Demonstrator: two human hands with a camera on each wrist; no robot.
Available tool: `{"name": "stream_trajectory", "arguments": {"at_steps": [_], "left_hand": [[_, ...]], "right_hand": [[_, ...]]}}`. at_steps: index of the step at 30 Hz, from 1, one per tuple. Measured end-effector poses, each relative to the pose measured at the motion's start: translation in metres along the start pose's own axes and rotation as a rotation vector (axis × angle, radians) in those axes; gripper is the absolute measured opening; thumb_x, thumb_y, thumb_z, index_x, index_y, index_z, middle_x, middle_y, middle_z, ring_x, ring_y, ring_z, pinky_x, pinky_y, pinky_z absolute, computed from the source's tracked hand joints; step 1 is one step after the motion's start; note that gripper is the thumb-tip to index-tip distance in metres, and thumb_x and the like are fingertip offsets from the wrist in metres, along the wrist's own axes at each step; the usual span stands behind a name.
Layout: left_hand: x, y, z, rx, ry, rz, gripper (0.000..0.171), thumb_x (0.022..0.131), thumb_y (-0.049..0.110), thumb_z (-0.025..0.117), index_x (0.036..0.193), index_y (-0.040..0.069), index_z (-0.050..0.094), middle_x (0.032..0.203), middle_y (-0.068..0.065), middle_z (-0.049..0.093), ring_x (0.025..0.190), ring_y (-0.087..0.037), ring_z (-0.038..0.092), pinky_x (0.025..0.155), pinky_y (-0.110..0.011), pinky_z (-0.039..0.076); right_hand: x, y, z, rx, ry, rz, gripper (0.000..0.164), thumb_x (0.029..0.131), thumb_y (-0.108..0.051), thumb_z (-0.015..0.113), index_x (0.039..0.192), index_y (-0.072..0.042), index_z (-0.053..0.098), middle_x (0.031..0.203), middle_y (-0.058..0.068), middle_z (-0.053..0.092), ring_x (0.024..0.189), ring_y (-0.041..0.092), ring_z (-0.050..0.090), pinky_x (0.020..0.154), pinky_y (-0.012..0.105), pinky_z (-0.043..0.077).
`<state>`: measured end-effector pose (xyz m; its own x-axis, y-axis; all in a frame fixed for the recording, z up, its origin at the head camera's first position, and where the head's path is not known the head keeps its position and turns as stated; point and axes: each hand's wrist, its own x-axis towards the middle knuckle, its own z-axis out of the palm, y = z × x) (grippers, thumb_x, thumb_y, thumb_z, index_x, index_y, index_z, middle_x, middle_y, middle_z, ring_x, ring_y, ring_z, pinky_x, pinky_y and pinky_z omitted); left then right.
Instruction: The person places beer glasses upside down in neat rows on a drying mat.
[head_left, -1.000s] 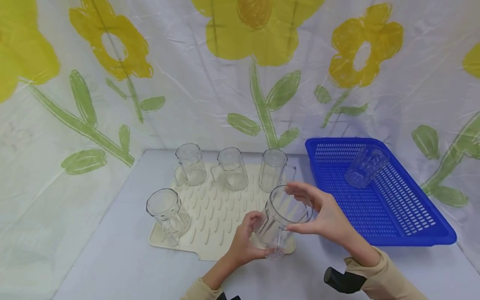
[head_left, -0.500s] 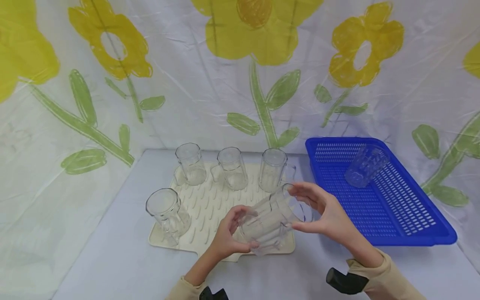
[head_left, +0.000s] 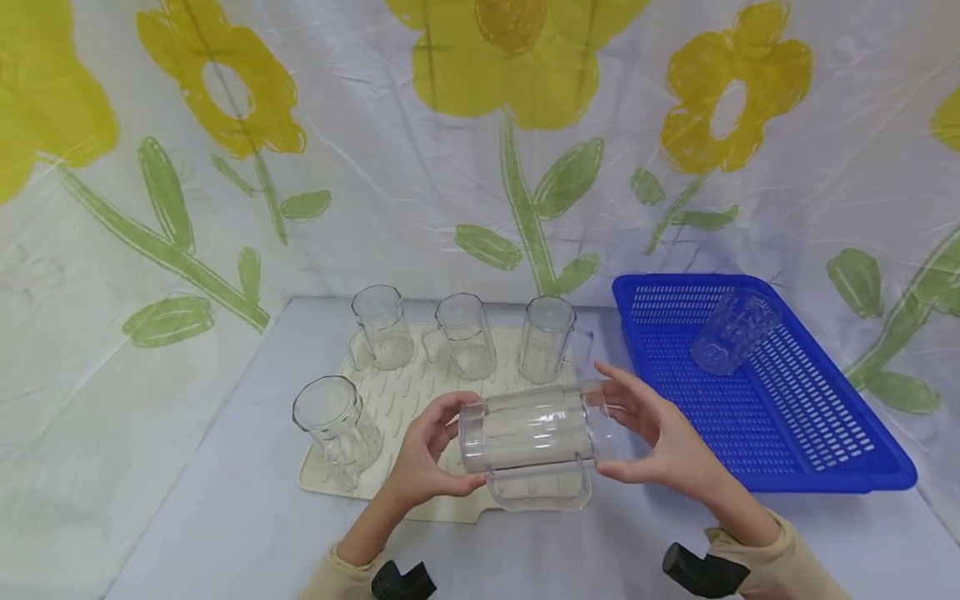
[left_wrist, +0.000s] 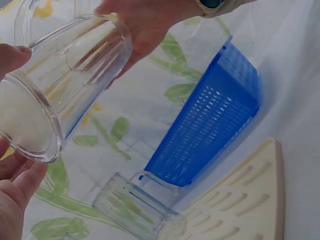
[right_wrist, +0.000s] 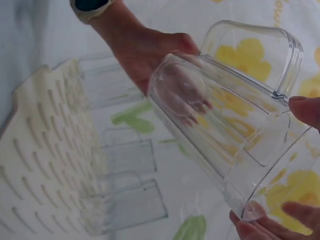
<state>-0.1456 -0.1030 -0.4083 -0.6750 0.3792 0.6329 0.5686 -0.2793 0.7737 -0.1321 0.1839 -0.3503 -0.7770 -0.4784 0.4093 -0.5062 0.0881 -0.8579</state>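
Observation:
A clear glass mug (head_left: 534,429) lies sideways in the air between my two hands, above the front of a cream ridged mat (head_left: 401,417). My left hand (head_left: 429,454) grips its base end, thumb at the front. With fingers and thumb around the rim end, my right hand (head_left: 654,429) holds the other side. The mug's handle (head_left: 540,490) points toward me. In the left wrist view the round base (left_wrist: 27,117) shows between thumb and fingers. In the right wrist view the open mouth faces the right fingers (right_wrist: 260,227).
On the mat stand several upright glass mugs: a back row with a left mug (head_left: 384,329), middle mug (head_left: 467,337) and right mug (head_left: 547,340), plus a front-left mug (head_left: 337,429). A blue basket (head_left: 817,400) at the right contains one tilted mug (head_left: 731,333).
The held mug has turned from mouth-up and tilted to lying level. My left hand has moved left with its base; my right hand stays at the rim, shifting slightly right.

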Motion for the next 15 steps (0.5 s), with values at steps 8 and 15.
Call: {"name": "stream_trajectory", "arguments": {"at_steps": [8,15], "left_hand": [[0.005,0.005,-0.002,-0.021,0.031,0.007,0.074,0.069,0.015,0.077,0.116,-0.022,0.034,0.119,-0.009,0.047,0.108,-0.018,0.047,0.091,-0.032,0.039],[0.009,0.004,-0.006,-0.062,0.057,0.028,0.076,0.071,0.017,0.076,0.113,-0.027,0.030,0.122,-0.005,0.047,0.113,-0.017,0.045,0.092,-0.028,0.038]], "right_hand": [[-0.006,0.009,0.006,0.046,0.009,-0.049,0.083,0.060,0.016,0.073,0.132,0.005,0.034,0.122,0.017,0.047,0.110,0.018,0.046,0.092,0.021,0.035],[-0.015,0.024,0.021,0.093,0.047,0.056,0.077,0.065,0.011,0.074,0.130,0.008,0.034,0.130,0.005,0.041,0.117,0.015,0.040,0.093,0.020,0.034]]}}
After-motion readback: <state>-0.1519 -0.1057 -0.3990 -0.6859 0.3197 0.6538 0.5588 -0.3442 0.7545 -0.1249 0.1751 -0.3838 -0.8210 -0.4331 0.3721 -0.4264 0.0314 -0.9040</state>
